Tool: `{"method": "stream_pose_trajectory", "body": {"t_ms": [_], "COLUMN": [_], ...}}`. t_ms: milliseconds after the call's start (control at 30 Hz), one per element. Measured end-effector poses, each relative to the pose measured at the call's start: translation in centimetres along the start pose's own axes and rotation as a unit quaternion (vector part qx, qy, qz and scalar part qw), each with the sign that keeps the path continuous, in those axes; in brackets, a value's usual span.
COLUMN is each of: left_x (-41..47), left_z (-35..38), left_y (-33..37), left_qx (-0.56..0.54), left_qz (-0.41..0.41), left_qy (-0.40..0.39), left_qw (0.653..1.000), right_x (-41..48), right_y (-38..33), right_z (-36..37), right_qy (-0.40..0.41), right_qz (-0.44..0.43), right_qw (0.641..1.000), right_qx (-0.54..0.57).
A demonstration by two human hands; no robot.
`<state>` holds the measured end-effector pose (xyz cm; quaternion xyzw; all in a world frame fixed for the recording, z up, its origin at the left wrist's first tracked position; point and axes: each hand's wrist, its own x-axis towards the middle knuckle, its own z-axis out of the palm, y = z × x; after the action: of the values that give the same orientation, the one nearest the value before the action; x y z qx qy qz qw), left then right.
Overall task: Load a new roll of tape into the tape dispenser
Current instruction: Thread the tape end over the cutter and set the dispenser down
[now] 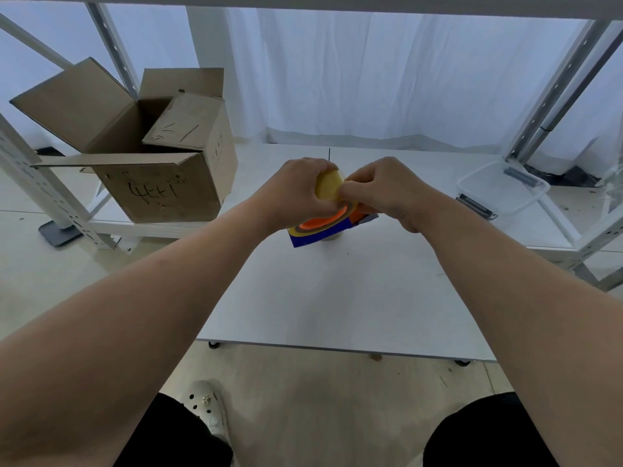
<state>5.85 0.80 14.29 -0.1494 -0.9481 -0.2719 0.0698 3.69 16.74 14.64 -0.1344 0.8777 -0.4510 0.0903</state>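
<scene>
A yellowish roll of tape [327, 187] is held upright above the middle of the white table [337, 298]. My left hand [293, 193] wraps around its left side. My right hand [384, 190] pinches at the roll's right edge, fingers closed on it. Directly below the hands sits the tape dispenser [320, 230], blue with an orange round hub, partly hidden by both hands. Whether the roll touches the dispenser cannot be told.
An open cardboard box [145, 156] stands at the left on a low shelf. A clear plastic container [502, 190] lies at the right. Metal rack posts [556, 85] frame both sides. White curtain behind.
</scene>
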Motion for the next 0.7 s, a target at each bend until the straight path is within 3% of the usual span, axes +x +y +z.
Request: {"method": "stream_pose_trajectory", "body": {"t_ms": [200, 300, 433, 700], "left_x": [-0.2, -0.1, 0.0, -0.1], "left_z": [0.0, -0.1, -0.1, -0.1], "left_y": [-0.3, -0.4, -0.6, -0.7], "left_qx": [0.004, -0.003, -0.005, 0.017], "left_qz": [-0.002, -0.009, -0.012, -0.004], "left_qy": [-0.025, -0.025, -0.030, -0.023], "left_qw": [1.000, 1.000, 0.999, 1.000], "right_x": [0.0, 0.0, -0.2, -0.3], "right_y": [0.7, 1.0, 1.2, 0.8], "right_z": [-0.1, 0.0, -0.3, 0.0], "right_qy": [-0.011, 0.023, 0.008, 0.002], "right_qz": [-0.026, -0.050, -0.033, -0.039], "right_qw": [0.999, 0.996, 0.999, 0.999], "right_qx": [-0.030, -0.069, 0.000, -0.009]}}
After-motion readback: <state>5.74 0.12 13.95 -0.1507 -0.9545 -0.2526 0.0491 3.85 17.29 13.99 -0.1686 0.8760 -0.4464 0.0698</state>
